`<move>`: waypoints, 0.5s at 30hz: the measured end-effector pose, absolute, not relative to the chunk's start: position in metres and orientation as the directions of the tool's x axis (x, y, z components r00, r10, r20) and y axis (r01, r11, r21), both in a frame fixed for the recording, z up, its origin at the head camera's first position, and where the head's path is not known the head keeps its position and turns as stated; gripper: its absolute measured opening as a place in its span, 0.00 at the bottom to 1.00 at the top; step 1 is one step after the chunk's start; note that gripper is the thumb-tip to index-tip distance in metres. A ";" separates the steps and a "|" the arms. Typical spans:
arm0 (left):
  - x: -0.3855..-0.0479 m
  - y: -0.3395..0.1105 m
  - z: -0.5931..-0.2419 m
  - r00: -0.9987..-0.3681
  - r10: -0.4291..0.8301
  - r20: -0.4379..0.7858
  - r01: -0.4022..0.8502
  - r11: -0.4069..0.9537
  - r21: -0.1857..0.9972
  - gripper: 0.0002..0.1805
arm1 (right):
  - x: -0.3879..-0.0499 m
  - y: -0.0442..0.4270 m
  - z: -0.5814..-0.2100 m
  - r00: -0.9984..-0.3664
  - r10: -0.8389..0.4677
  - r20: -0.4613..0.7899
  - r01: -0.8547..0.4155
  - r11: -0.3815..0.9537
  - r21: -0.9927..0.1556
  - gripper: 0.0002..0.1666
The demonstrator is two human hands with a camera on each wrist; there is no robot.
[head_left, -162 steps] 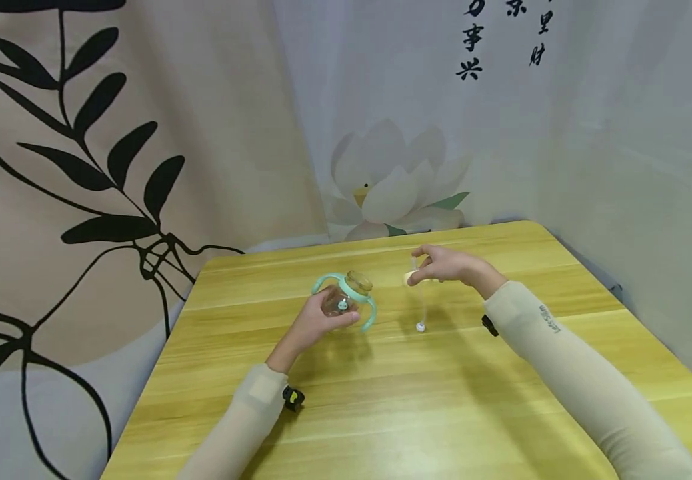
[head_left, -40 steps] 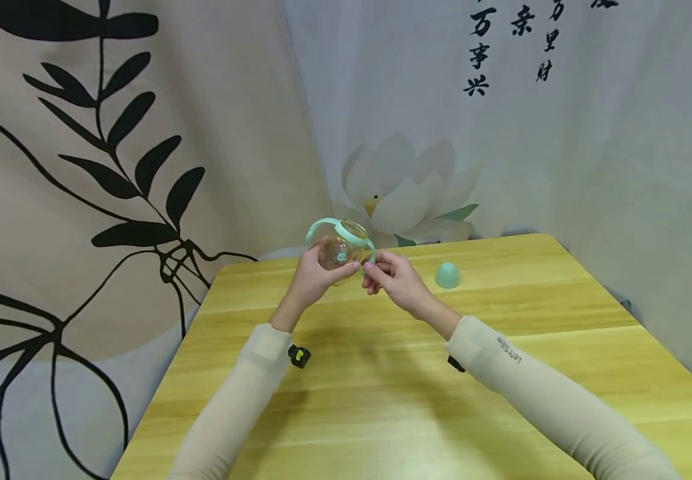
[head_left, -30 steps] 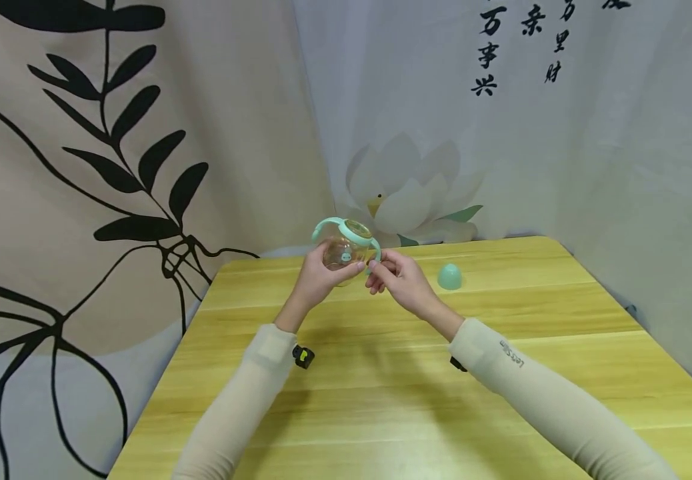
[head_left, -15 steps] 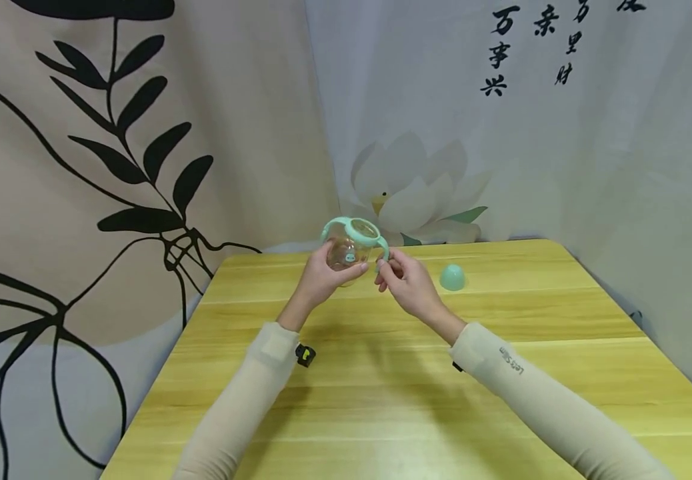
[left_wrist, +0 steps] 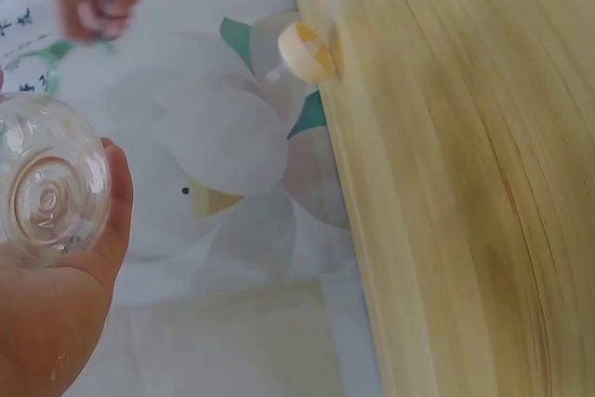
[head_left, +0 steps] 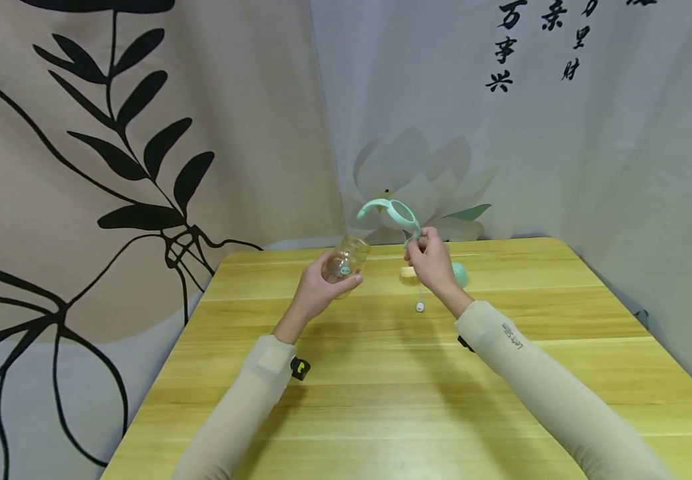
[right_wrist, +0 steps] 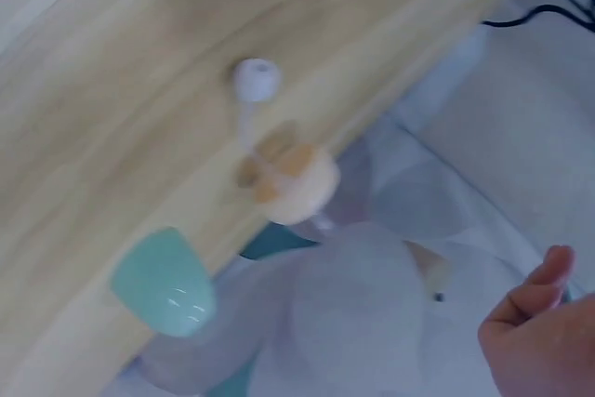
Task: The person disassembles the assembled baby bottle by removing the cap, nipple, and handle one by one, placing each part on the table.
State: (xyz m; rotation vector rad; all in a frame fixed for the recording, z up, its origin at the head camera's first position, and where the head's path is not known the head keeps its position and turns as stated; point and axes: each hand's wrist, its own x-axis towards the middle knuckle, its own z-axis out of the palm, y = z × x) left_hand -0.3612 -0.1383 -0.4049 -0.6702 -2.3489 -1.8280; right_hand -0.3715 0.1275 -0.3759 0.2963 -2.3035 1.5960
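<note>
My left hand (head_left: 313,290) grips a clear, amber-tinted baby bottle (head_left: 355,250) around its body, tilted with its bare neck up and to the right. The left wrist view looks onto the bottle's round base (left_wrist: 48,197). My right hand (head_left: 435,265) pinches one arm of a mint two-handled ring (head_left: 404,212), held in the air apart from the bottle. Below that hand, a cream straw lid (right_wrist: 314,191) lies on the table, its thin tube leading to a white weighted ball (right_wrist: 257,79). The ring is mostly hidden in the right wrist view.
A mint dome cap (head_left: 459,274) stands on the wooden table (head_left: 382,400), partly behind my right hand. The table's far edge runs close behind these parts, against a printed curtain (head_left: 250,133).
The mint handle ring has come off the bottle's neck, and my right hand has carried it up and right. The left hand with the bottle has lowered slightly. The straw lid has come into sight.
</note>
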 end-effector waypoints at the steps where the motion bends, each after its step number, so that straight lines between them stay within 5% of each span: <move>1: -0.361 -0.139 -0.404 -0.901 0.282 0.330 0.389 0.185 0.903 0.38 | -0.375 0.128 -0.381 -0.932 0.022 0.363 -0.328 0.380 -0.865 0.16; 15: -0.355 -0.159 -0.413 -0.921 0.237 0.309 0.359 0.213 0.909 0.34 | -0.418 0.113 -0.437 -0.990 -0.096 0.101 -0.139 0.722 -0.677 0.19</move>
